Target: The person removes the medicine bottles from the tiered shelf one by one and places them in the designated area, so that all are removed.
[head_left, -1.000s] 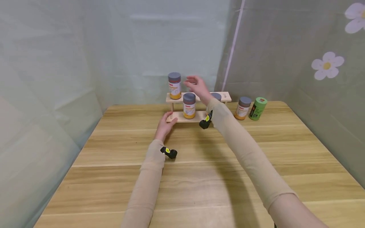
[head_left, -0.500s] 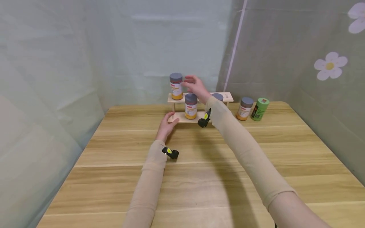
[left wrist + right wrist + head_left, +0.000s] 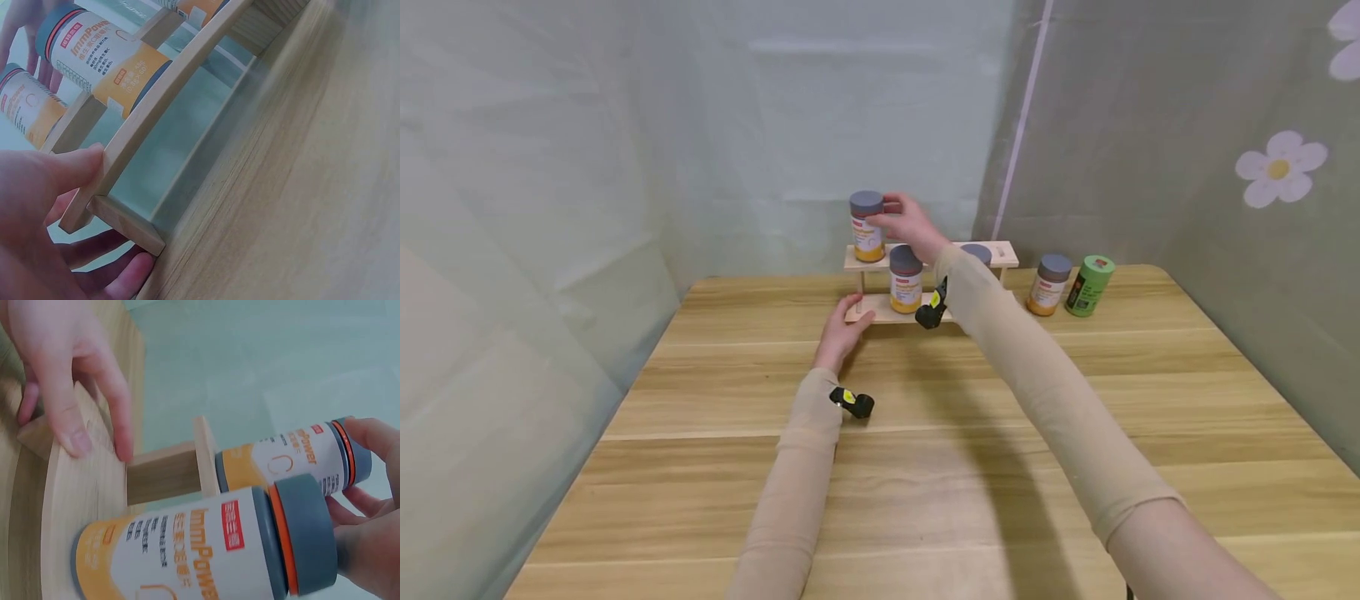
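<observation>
A two-tier wooden rack (image 3: 1003,252) stands at the back of the table. On its upper tier, at the left end, is an orange-and-white supplement bottle (image 3: 867,239) with a grey cap. My right hand (image 3: 913,228) holds this bottle near its cap, thumb on the near side and fingers behind, as the right wrist view shows. A matching bottle (image 3: 187,550) stands on the lower tier, in front. My left hand (image 3: 839,335) grips the lower tier's left end, thumb (image 3: 81,165) on top and fingers underneath. Another bottle's grey cap (image 3: 977,252) shows behind my right forearm, which hides its body.
Right of the rack, on the wooden table (image 3: 925,500), stand another orange-and-white bottle (image 3: 1048,286) and a green canister (image 3: 1090,286), side by side. A pale curtain (image 3: 880,108) hangs close behind the rack.
My right hand has moved left from a gap beside the upper bottle and closed on it. The left hand keeps its grip on the rack. The view has shifted slightly.
</observation>
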{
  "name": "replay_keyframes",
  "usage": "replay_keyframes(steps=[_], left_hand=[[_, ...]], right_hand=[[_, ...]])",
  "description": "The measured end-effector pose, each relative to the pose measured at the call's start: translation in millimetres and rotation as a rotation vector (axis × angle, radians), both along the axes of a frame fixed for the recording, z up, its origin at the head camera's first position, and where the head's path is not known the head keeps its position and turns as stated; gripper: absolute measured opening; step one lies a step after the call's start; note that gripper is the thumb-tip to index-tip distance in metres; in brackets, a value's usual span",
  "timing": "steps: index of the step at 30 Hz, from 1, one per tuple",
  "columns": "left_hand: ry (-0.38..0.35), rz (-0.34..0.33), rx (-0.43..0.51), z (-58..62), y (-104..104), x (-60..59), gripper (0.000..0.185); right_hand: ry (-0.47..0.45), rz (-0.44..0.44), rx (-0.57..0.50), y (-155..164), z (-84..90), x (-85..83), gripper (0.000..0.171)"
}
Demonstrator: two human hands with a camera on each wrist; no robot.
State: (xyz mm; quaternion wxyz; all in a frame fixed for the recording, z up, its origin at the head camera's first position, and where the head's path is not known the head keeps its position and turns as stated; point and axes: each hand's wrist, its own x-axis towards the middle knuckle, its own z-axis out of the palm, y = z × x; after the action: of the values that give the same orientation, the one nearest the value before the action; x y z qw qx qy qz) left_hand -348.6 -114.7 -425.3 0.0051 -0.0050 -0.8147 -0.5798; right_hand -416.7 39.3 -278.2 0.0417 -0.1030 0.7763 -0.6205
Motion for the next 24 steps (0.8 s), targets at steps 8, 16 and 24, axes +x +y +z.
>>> replay_keyframes(steps=[8,16,24], left_hand=[[-0.006,-0.005,-0.001,0.2,-0.5,1.3,0.054],[0.006,-0.017,-0.003,3.1,2.4,3.6,0.054],[0.000,-0.024,0.001,1.4,3.7,2.2,0.055]], right_hand=[[-0.029,0.033,0.015,-6.7,3.2,2.9,0.074],[-0.023,0.022,0.075,-7.3,5.3,2.9,0.070],[0.007,0.005,0.095,-5.5,3.6,5.6,0.065]])
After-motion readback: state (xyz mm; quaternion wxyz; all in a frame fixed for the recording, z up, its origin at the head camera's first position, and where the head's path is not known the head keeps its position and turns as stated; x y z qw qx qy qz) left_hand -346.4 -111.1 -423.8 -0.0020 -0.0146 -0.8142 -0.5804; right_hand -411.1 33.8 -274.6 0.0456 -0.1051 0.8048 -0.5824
